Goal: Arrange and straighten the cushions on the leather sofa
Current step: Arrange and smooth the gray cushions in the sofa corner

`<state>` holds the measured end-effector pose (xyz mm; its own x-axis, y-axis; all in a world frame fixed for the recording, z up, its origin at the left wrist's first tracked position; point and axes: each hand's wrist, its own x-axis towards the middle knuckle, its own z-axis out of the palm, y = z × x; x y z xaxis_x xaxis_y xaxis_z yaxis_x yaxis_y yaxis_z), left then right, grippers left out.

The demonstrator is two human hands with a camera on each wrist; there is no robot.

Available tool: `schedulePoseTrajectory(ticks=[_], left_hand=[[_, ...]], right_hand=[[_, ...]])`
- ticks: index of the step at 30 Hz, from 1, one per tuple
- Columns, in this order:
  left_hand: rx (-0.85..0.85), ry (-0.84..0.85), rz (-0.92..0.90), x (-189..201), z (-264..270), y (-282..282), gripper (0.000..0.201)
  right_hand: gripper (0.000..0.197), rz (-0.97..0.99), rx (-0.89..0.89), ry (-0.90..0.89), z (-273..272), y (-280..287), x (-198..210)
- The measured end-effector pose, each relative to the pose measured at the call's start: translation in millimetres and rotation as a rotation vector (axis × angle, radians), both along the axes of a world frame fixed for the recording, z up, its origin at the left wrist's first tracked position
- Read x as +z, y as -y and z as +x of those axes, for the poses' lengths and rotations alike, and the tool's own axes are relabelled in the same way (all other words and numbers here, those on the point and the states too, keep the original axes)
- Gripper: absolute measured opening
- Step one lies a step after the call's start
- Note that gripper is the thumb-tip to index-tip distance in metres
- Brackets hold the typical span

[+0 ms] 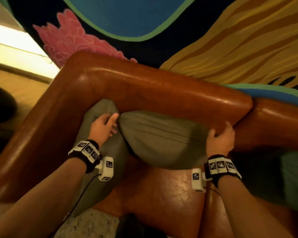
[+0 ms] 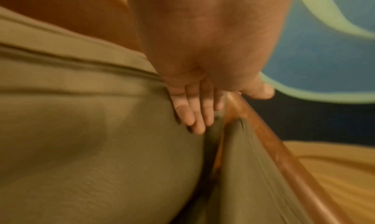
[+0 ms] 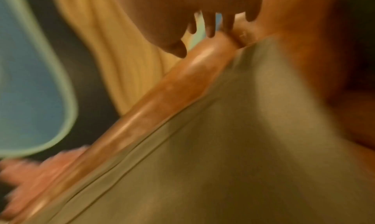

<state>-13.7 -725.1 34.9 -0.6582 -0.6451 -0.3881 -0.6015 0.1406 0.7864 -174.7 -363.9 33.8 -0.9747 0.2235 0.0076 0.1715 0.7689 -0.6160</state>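
Bold rug (image 1: 239,40) lies beyond the sofa, w/ a blue blob edged in green, a pink floral patch and wavy mustard stripes on dark ground. Leather sofa (image 1: 144,83) is glossy reddish-brown, w/ fat rounded back and arm rolls and a creased, shiny seat. Two olive fabric cushions sit in its left corner. The centre cushion (image 1: 162,140) is plump, w/ a seam line across it, and leans on the backrest. The side cushion (image 1: 100,107) stands against the left arm. Left hand (image 1: 103,126) has straight fingers (image 2: 190,113) pressed flat between the two cushions, gripping nothing. Right hand (image 1: 220,136) is at the centre cushion's right top corner, fingers curled over the backrest edge; whether it pinches fabric, can't tell. A teal cushion (image 1: 291,179) lies at far right, in shadow.
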Motion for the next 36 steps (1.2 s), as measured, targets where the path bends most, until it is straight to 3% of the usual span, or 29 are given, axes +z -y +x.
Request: schedulePoseTrajectory(ticks=[3, 6, 8, 11, 14, 20, 26, 31, 36], left_hand=[[0.202, 0.106, -0.214, 1.7, 61.1, 23.3, 0.035], [0.338, 0.391, -0.228, -12.0, 140.5, 38.3, 0.048], [0.406, 0.563, -0.011, -16.3, 186.1, 32.7, 0.075], [0.356, 0.519, 0.448, -8.1, 235.3, 6.2, 0.104], [0.310, 0.384, 0.665, -11.4, 268.1, -8.7, 0.122], [0.424, 0.070, 0.559, -14.2, 252.7, 4.9, 0.092], [0.365, 0.227, 0.532, -9.8, 249.5, 13.0, 0.046], [0.436, 0.198, 0.446, -1.6, 254.6, -1.2, 0.061], [0.405, 0.178, 0.481, -2.9, 253.3, -9.3, 0.054]], right_hand=[[0.039, -0.128, 0.457, -0.177, 5.1, 101.9, 14.8], [0.032, -0.182, 0.869, 0.028, 27.7, 219.5, 20.5], [0.045, -0.123, 0.986, 0.231, 45.9, 283.5, 17.9], [0.064, -0.010, 0.947, 0.451, 56.1, 334.6, 6.1], [0.046, -0.108, 0.816, 0.436, 47.8, 351.7, -5.5], [0.025, -0.260, 0.669, 0.178, 17.4, 353.0, -2.3], [0.027, -0.178, 0.612, 0.244, 19.5, 353.7, -30.3], [0.024, -0.254, 0.589, 0.195, 20.0, 353.6, -24.4], [0.023, -0.297, 0.573, 0.124, 15.3, 351.0, -16.0]])
